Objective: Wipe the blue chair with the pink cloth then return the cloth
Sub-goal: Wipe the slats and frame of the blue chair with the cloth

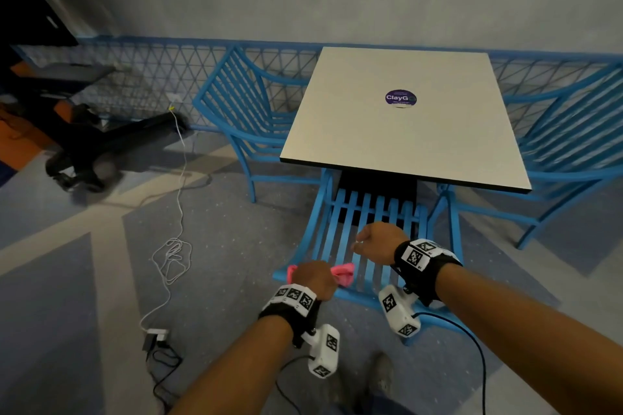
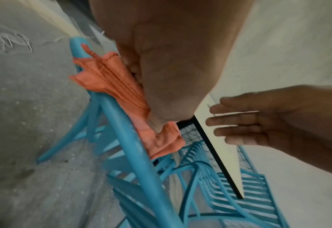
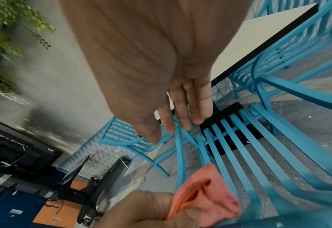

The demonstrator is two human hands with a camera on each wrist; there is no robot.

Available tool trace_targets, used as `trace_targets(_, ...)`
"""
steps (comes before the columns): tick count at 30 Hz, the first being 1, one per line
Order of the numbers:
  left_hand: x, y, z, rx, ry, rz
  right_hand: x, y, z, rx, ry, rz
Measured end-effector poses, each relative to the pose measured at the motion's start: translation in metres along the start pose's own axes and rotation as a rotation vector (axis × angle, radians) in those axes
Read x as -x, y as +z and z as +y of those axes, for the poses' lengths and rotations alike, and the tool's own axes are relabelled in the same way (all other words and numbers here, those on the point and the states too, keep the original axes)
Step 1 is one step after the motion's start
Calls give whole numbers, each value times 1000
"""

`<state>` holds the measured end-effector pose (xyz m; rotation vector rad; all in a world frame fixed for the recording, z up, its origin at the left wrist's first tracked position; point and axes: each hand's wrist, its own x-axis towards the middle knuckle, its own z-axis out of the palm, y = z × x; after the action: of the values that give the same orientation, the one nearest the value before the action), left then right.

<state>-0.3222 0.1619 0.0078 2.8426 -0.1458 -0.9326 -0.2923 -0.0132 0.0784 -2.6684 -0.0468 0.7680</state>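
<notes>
The blue chair (image 1: pixel 367 212) stands tucked under the table with its slatted back towards me. My left hand (image 1: pixel 313 276) grips the bunched pink cloth (image 1: pixel 344 271) against the top rail at the chair's left corner. In the left wrist view the cloth (image 2: pixel 112 80) lies pressed between the left hand (image 2: pixel 170 69) and the round rail (image 2: pixel 126 131). My right hand (image 1: pixel 374 239) hovers over the back slats, holding nothing. The right wrist view shows the right hand (image 3: pixel 180 108) with straight fingers above the slats (image 3: pixel 248 138), with the cloth (image 3: pixel 206 194) below it.
A white square table (image 1: pixel 404 131) stands just beyond the chair, with more blue chairs at its left (image 1: pixel 242 104) and right (image 1: pixel 566 131). A white cable (image 1: pixel 172 253) and a charger (image 1: pixel 156 335) lie on the floor to the left. A black wheeled stand (image 1: pixel 101 145) sits far left.
</notes>
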Motion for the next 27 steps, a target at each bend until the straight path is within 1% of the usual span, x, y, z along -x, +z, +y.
trace_targets(2, -5, 4, 13, 102, 58, -82, -1, -2, 2, -12, 5, 8)
trace_targets(4, -8, 7, 19, 260, 116, -136, 0, -4, 4, -4, 11, 23)
trace_targets(6, -7, -2, 20, 400, 162, -130, 1, -6, 8, 17, 8, 38)
trace_targets(7, -7, -8, 17, 430, 171, -99, 2, -7, 10, 25, 0, 45)
trace_targets(8, -8, -16, 12, 381, 169, -39, 2, -9, 13, 29, -9, 53)
trace_targets(9, -9, -23, 6, 267, 152, 33, 3, -10, 15, 30, -16, 56)
trace_targets(10, -12, -29, -1, 144, 118, 90, 3, -11, 17, 28, -19, 56)
trace_targets(11, -15, -33, -10, 54, 77, 118, 3, -11, 18, 24, -16, 50)
trace_targets(13, -18, -34, -25, -12, 14, 91, 3, -10, 20, 18, -15, 29)
trace_targets(16, -19, -18, -31, -33, -1, -26, 3, -6, 19, 20, -32, 9)
trace_targets(20, -13, 5, -15, -73, 25, 4, 5, -4, 13, 62, -50, 2)
trace_targets(22, -12, 12, -3, -69, 58, -30, 5, -4, 11, 55, -42, -5)
trace_targets(24, -16, 15, 9, 13, 113, -70, 5, -5, 9, 44, -37, -14)
trace_targets(27, -23, 13, 23, 207, 196, -157, 8, -7, 10, 61, -49, -11)
